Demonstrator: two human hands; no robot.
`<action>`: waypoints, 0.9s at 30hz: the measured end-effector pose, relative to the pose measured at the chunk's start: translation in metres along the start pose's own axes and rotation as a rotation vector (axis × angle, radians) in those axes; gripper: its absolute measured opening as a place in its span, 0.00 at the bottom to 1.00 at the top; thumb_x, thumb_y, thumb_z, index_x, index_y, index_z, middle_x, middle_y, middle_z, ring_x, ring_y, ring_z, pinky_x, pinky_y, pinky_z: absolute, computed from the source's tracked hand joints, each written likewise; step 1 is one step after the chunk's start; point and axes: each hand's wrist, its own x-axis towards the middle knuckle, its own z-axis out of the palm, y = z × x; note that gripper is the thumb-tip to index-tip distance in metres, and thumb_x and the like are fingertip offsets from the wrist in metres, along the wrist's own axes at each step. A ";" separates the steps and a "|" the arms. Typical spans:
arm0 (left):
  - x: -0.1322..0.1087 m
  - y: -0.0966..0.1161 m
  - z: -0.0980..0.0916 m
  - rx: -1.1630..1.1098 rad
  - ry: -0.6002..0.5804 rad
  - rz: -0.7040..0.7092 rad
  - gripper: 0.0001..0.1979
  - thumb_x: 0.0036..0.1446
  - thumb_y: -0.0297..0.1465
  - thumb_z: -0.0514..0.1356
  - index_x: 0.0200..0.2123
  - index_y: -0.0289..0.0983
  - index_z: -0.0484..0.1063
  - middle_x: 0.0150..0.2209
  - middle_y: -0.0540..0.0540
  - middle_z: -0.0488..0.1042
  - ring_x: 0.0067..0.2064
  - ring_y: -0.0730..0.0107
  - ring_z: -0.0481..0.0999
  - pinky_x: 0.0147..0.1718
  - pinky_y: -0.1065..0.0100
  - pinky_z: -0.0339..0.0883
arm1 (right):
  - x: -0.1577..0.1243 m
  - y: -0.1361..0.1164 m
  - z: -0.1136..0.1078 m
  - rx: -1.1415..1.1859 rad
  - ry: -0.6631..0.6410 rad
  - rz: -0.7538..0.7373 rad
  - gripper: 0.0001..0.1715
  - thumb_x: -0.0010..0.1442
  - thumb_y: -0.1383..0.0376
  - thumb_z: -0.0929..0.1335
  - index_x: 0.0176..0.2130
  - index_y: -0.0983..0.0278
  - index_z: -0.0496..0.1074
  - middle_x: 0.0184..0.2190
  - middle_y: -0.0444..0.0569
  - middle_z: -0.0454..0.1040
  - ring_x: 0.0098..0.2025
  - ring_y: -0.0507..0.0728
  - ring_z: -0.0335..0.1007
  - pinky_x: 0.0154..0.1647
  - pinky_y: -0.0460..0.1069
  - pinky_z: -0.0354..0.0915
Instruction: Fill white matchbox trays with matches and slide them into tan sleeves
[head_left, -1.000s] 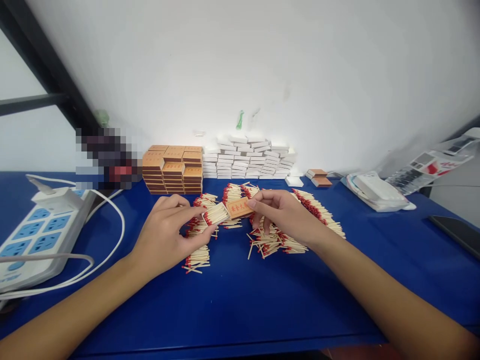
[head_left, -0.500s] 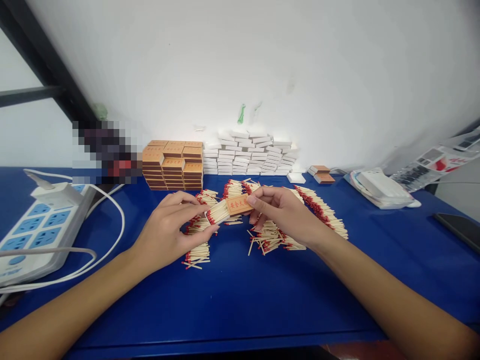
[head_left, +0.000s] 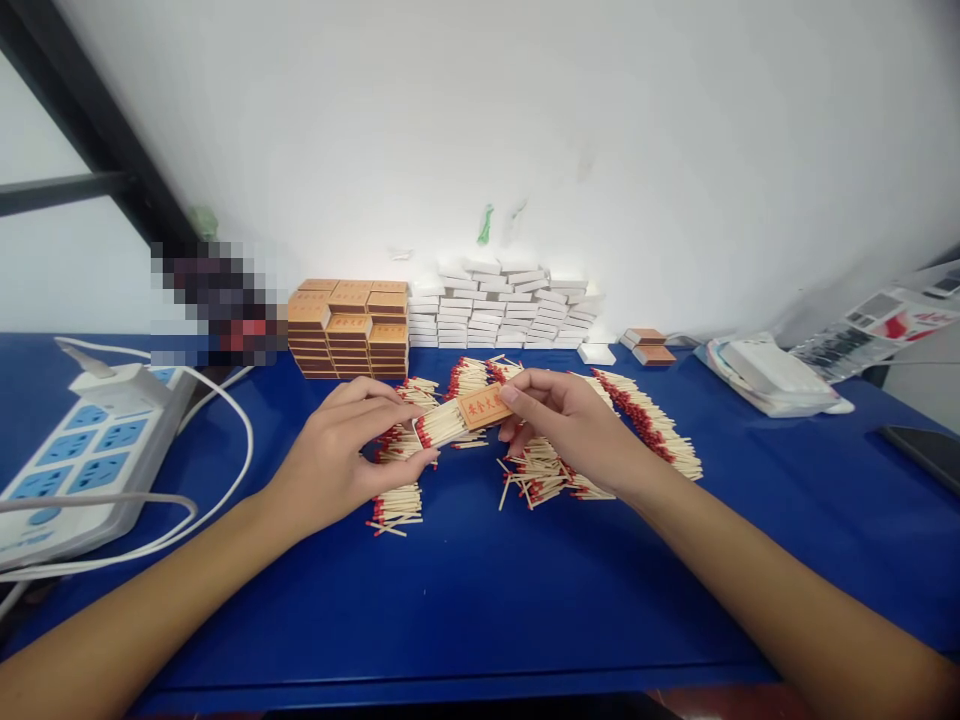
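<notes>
A white inner matchbox tray (head_left: 444, 441) is pinched at its outer end between the thumb and fingers of the left hand (head_left: 352, 450), which are closed to about the tray's width. An orange matchbox sleeve (head_left: 480, 406) is held by its far end between the thumb and fingers of the right hand (head_left: 566, 425). The tray is partly inserted in the sleeve, and both are held tilted above the blue table (head_left: 450, 610); the tray's exposed part is filled with red-headed matches (head_left: 439, 425) — heads toward the left hand.

Loose matches (head_left: 399, 503) are spread in piles beneath and around the hands, with a long slanted row of matches (head_left: 649, 420) laid beyond the right wrist. Against the wall, a stack of orange matchboxes (head_left: 349, 330) is set just beside a heap of white trays (head_left: 502, 312). 1 single white tray (head_left: 596, 355) is placed at the heap's right end. At far left, a white adapter (head_left: 120, 390) is plugged into a power strip (head_left: 64, 465).
</notes>
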 end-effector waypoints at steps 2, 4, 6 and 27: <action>0.000 0.000 0.000 -0.002 0.001 0.000 0.15 0.61 0.35 0.73 0.49 0.36 0.81 0.36 0.48 0.84 0.45 0.62 0.80 0.46 0.62 0.76 | 0.000 0.001 0.000 -0.001 0.005 -0.011 0.26 0.66 0.43 0.74 0.39 0.63 0.77 0.31 0.47 0.79 0.30 0.53 0.77 0.33 0.48 0.75; 0.000 0.000 0.001 -0.005 0.004 0.005 0.15 0.61 0.35 0.73 0.49 0.37 0.81 0.35 0.49 0.84 0.45 0.63 0.80 0.46 0.61 0.76 | 0.000 0.001 0.000 0.004 0.009 -0.018 0.27 0.65 0.42 0.75 0.39 0.63 0.77 0.30 0.47 0.79 0.29 0.53 0.77 0.32 0.48 0.75; 0.001 0.000 0.001 -0.013 0.003 0.010 0.15 0.61 0.35 0.73 0.49 0.37 0.80 0.35 0.49 0.84 0.45 0.63 0.80 0.46 0.61 0.76 | -0.001 0.000 0.001 0.019 0.006 -0.011 0.28 0.64 0.41 0.75 0.39 0.64 0.77 0.30 0.48 0.80 0.30 0.54 0.78 0.33 0.49 0.76; 0.000 0.000 0.002 -0.045 -0.003 0.032 0.17 0.63 0.33 0.72 0.54 0.40 0.80 0.43 0.46 0.83 0.46 0.63 0.79 0.48 0.60 0.76 | -0.003 0.000 0.010 0.215 -0.083 0.017 0.24 0.67 0.46 0.74 0.40 0.64 0.75 0.32 0.50 0.84 0.33 0.56 0.84 0.39 0.51 0.81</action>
